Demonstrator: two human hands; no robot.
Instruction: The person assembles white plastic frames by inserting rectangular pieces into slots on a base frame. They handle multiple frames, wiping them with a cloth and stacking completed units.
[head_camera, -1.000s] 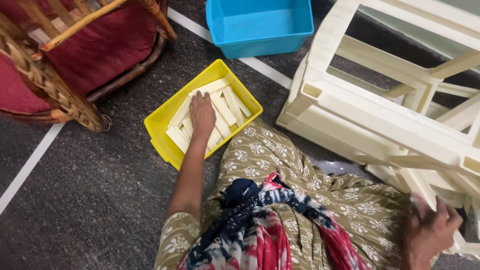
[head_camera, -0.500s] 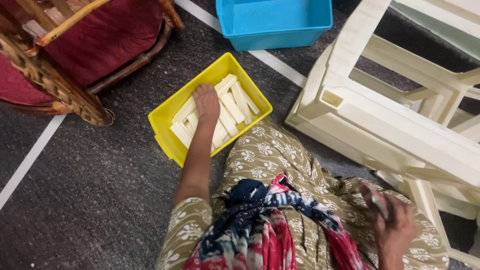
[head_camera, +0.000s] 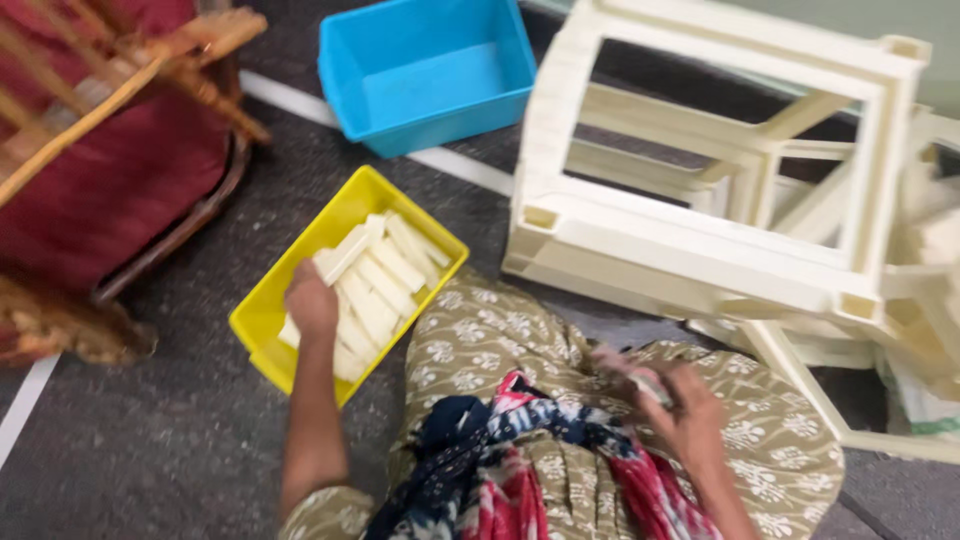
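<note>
The left hand (head_camera: 312, 300) reached down into a yellow tray (head_camera: 262, 318) on the dark floor (head_camera: 120, 450), its fingers curled over cream sticks (head_camera: 385, 280) piled inside; whether it gripped 1 could not be told. The right hand (head_camera: 672, 405) hovered over the person's lap, blurred, fingers closed around a small pale piece (head_camera: 650, 388). A blue bin (head_camera: 430, 75) sat beyond the tray, apart from it. A cream frame (head_camera: 700, 250) lay on its side just right of the tray. A red cushioned chair (head_camera: 95, 180) stood at left.
</note>
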